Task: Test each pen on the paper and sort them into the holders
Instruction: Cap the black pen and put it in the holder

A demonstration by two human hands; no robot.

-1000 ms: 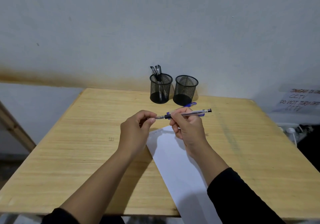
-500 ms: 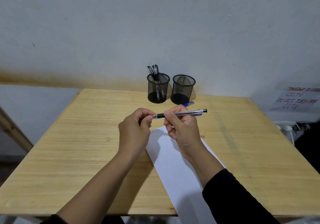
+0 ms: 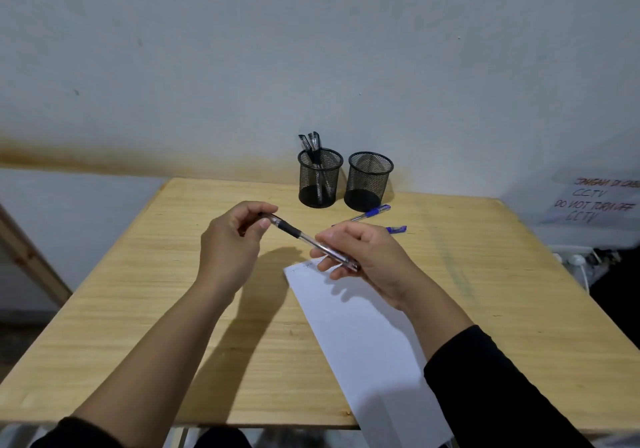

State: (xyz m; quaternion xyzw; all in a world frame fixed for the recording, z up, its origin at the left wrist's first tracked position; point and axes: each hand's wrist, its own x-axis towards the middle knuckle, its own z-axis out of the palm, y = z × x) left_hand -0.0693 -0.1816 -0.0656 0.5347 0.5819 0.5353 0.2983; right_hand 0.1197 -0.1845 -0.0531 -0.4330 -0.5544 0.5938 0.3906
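A clear pen with a black grip point(image 3: 304, 238) slants between my two hands above the table. My left hand point(image 3: 232, 246) pinches its far tip end, and my right hand point(image 3: 367, 257) grips its near barrel. Below lies a white sheet of paper point(image 3: 360, 336) with faint scribbles at its top edge. Two black mesh holders stand by the wall: the left holder point(image 3: 319, 179) contains black pens, the right holder point(image 3: 369, 181) looks empty. Two blue-capped pens point(image 3: 375, 211) point(image 3: 396, 229) lie on the table behind my right hand.
The wooden table point(image 3: 138, 291) stands against a white wall. A paper sign with handwriting point(image 3: 595, 201) and some cables sit off the table's right side. A wooden frame leans at the far left.
The pen has swung from nearly level to slanting, its right end dropping toward me. My hands have spread apart, uncovering the two blue pens behind.
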